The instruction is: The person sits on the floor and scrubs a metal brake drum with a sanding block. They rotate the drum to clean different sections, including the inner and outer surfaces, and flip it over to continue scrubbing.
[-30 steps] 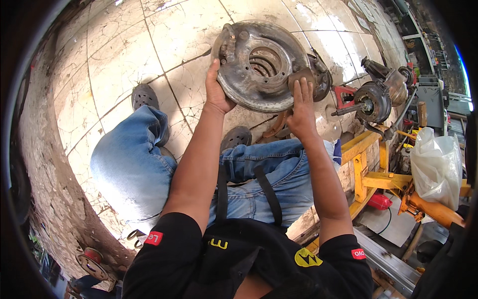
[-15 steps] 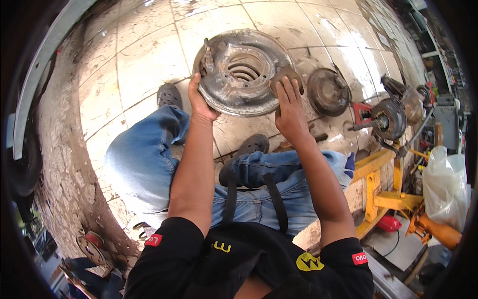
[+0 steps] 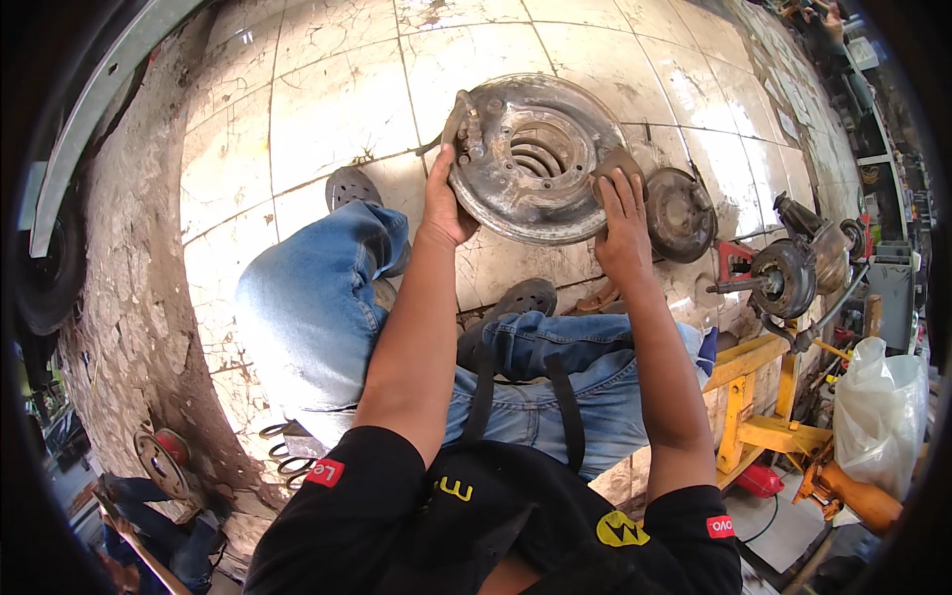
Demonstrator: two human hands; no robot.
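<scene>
Above the tiled floor [image 3: 337, 109] is a big round brake backing plate [image 3: 531, 203]. The left-hand grip [image 3: 446, 205] pinches its left edge. The right-hand grip [image 3: 625, 228] rests flat on a brown pad [image 3: 617, 161] on the plate's right side, fingers close together; I cannot tell if it pinches the pad. On the floor just to the right lies a smaller round metal plate [image 3: 676, 223].

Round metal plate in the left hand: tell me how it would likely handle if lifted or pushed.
The round metal plate is probably stiff and fairly heavy, given its broad, ridged metal body. Its circular rim suggests it could roll if stood on edge. Dark, shiny patches hint that it may be slippery in places.
</scene>
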